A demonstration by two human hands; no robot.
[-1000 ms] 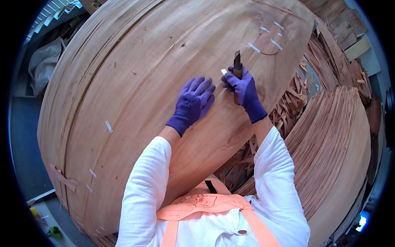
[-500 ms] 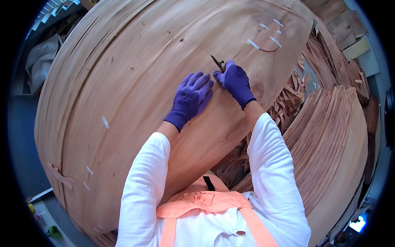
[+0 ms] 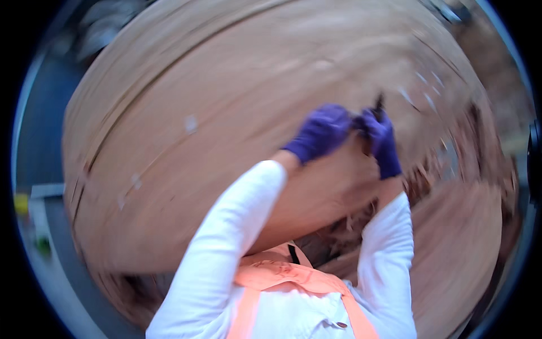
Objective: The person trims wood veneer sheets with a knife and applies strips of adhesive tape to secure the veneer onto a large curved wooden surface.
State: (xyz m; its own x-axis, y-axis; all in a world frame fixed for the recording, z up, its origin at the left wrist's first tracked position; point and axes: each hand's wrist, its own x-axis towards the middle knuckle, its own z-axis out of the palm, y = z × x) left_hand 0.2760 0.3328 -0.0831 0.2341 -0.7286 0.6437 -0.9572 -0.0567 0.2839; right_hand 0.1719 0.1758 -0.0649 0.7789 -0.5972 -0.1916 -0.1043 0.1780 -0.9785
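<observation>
Dark tool [image 3: 378, 103] upright in right hand [image 3: 383, 141]

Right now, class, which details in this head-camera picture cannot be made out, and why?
- Small dark tool above the purple-gloved right hand: motion blur hides its kind and the grip.
- Purple-gloved left hand: blur hides whether it presses the large brown wood veneer sheet.
- Pale flecks on the sheet: too smeared to identify.

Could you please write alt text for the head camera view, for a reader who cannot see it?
A blurred look down at a person's two purple-gloved hands close together on a large sheet of thin brown wood veneer: the right hand grips a small dark tool, and the left hand rests beside it. White sleeves and an orange vest fill the lower frame.
</observation>
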